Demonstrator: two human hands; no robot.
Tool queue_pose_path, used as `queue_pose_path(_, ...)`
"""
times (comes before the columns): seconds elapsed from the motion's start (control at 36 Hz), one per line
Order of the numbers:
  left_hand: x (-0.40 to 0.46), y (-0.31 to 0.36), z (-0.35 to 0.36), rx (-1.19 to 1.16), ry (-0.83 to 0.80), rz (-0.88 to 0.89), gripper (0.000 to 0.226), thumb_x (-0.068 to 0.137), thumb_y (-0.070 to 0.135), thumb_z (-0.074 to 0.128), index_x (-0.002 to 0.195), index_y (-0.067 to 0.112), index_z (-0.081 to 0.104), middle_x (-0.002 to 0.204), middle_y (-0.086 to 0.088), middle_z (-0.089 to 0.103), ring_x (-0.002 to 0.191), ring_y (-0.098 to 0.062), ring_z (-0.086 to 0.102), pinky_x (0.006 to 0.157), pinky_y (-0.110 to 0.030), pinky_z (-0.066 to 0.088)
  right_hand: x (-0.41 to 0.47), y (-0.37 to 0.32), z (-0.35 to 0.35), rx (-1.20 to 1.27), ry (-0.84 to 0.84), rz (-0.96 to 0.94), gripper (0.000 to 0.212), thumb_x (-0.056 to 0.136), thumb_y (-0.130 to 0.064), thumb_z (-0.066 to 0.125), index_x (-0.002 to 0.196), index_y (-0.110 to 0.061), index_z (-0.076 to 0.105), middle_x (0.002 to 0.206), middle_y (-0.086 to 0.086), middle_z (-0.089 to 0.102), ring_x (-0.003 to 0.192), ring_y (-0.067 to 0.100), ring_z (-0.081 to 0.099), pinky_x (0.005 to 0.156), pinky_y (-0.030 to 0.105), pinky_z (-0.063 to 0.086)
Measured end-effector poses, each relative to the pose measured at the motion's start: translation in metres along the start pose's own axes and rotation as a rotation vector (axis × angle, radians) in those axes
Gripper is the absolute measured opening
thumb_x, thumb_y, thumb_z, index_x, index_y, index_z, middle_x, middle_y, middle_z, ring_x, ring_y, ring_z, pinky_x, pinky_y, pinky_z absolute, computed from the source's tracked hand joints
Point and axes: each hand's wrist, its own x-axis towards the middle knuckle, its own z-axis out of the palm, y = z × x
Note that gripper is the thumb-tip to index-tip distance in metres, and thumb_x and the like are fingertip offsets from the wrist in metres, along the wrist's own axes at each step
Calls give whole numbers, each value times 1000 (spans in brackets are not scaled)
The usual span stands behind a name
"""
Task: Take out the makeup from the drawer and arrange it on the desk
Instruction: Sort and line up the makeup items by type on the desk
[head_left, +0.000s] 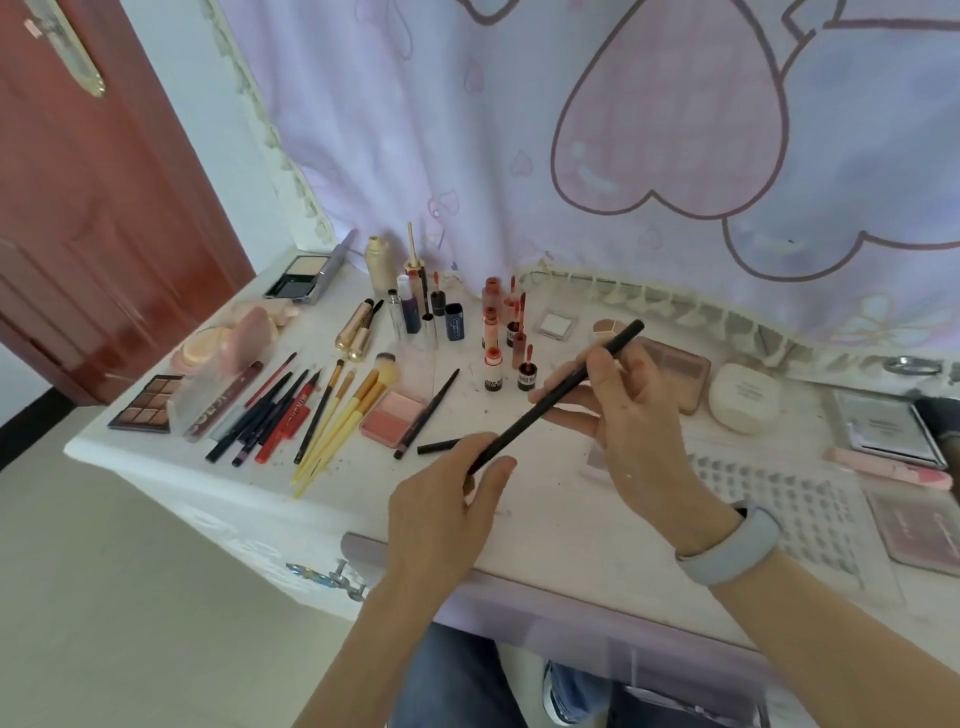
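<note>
Black pencil (558, 397) held over the table (545, 519) by both hands, mid-frame.

Risk, as a judgement: a slip would drop it onto the small upright lip bottles (493, 371) just above — they would likely topple. Left hand (447, 499) pinches the lower end, fingers curled; right hand (618, 405) grips the upper half from behind, wrist bent — a loose black cap (439, 446) lies just beside the left fingers.
</note>
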Motion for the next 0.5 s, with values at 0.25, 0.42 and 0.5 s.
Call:
queue_pose_path(0.25,-4,-39,-35,-195,74,-271,37,91,-2,40,114,27,43,78,9,57,51,2,47,46,-10,37,-9,-8,-7,-366,-297,-633,10,95,-16,45,97,-12,54,93,13,60,91,14,61,81,23,52)
queue_pose_path(0.42,-8,-52,-40,-255,205,-258,27,96,1,40,109,24,36,97,16,63,58,-3,51,51,-11,41,-39,26,-7,-1136,-678,-1231,36,74,-1,69,100,-18,51,90,7,69,86,20,64,52,28,51)
queue_pose_path(0.5,-10,-57,-40,-269,255,-313,21,95,4,46,103,22,38,98,19,64,58,-1,54,51,-11,43,-49,38,1,-1188,-696,-1323,37,72,4,63,98,-19,50,82,3,69,79,20,64,49,25,47)
